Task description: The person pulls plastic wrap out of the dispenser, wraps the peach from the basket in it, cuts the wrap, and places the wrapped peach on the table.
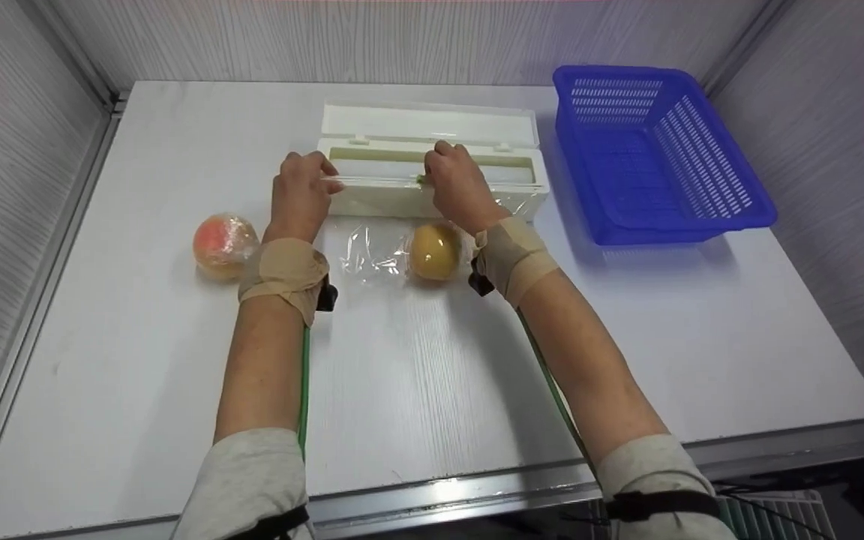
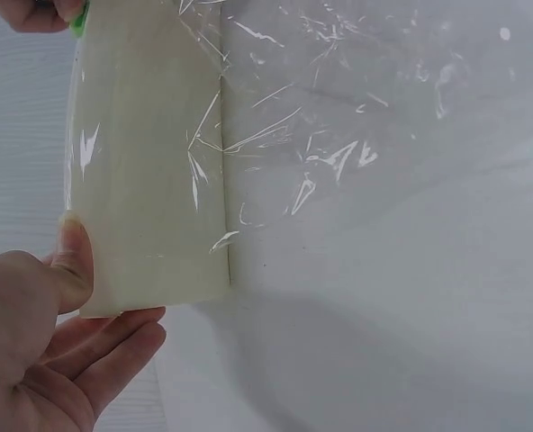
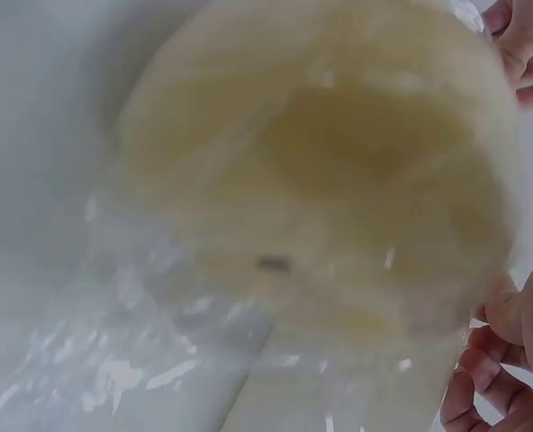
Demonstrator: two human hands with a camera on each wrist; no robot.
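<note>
A white cling film box lies with its lid hinged back. My left hand grips its left end; in the left wrist view the thumb lies along the edge, with fingers round the corner. My right hand pinches a small green slide cutter on the near upper edge. Clear film drapes over the box front onto the table. A yellow round fruit sits on this film between my wrists. It looms large and blurred in the right wrist view, with film around it.
A red and yellow peach-like fruit in shiny film sits left of my left wrist. At the right stands a blue plastic basket with slotted walls. Panelled walls enclose the white table at the back and sides.
</note>
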